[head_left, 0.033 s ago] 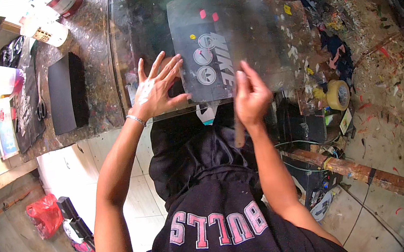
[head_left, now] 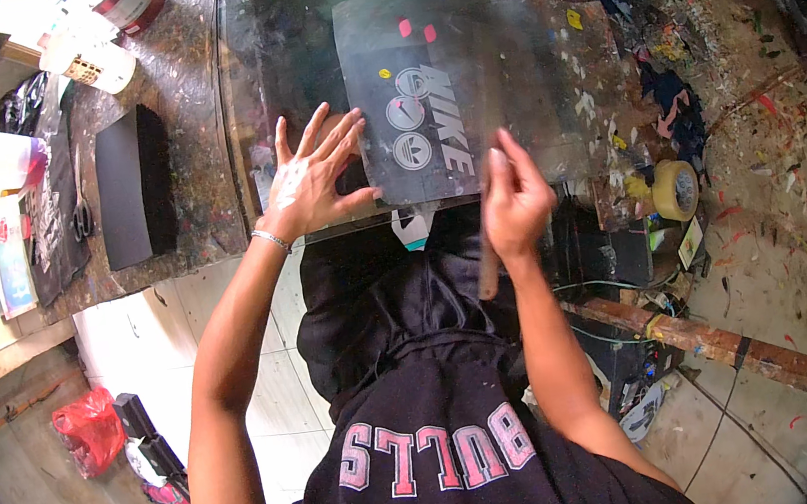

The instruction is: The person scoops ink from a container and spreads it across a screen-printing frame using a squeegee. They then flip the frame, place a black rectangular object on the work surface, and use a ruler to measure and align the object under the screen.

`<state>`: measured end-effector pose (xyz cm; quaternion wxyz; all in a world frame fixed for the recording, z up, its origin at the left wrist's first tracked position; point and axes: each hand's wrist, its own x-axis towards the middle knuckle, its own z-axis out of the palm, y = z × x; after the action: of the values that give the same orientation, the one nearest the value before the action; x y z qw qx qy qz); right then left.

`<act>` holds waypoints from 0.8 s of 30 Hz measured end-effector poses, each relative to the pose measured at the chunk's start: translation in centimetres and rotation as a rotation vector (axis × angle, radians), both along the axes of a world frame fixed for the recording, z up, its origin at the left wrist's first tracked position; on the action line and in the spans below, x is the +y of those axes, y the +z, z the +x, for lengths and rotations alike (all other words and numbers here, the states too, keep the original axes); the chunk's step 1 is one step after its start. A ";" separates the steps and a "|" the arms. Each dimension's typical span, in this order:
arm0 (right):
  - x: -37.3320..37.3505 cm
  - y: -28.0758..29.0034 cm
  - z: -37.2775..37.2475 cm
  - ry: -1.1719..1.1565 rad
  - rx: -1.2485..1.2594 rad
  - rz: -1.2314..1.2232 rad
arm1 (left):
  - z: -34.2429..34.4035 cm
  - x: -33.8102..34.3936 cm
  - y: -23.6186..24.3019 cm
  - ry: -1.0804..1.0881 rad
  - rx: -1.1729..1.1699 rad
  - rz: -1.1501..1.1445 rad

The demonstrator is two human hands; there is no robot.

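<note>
Here's the left hand (head_left: 314, 180), spread wide with palm down, fingers fanned and empty, index finger and thumb reaching the left edge of a smoky translucent sheet (head_left: 475, 52). That sheet lies flat on the dark worktop (head_left: 283, 50), right in front of the person, and it carries three round white emblems (head_left: 407, 116) stacked beside slanted pale lettering (head_left: 451, 135). And over to the right hand (head_left: 517, 210): closed around a slim brown tool (head_left: 489, 277), its lower end poking out below the fist above the lap, its upper part too blurred to make out (that whole side of the sheet is a smear). It sits at the sheet's near edge, well apart from the left. Out left, a black rectangular slab (head_left: 134, 189) with scissors (head_left: 80, 196) just beside it; out right, a roll of tape (head_left: 675, 190) stands on its rim near the paint-splattered bench edge.
</note>
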<state>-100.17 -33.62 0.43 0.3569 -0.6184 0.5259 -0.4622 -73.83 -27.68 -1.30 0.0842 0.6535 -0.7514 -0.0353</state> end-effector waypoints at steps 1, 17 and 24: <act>-0.3 -1.0 -1.8 -0.035 0.035 0.019 | 0.3 -0.7 -0.1 -0.005 -0.004 -0.010; 5.1 -2.0 -7.8 -0.079 0.018 0.169 | 0.2 -0.9 -0.2 0.001 -0.058 0.015; 5.0 -0.9 -7.2 -0.060 -0.023 0.235 | 0.3 -1.0 -0.5 0.005 -0.045 0.012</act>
<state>-107.39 -28.64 -0.43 0.4191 -0.5510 0.5905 -0.4148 -73.54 -28.64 -1.76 0.0633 0.6565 -0.7512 -0.0249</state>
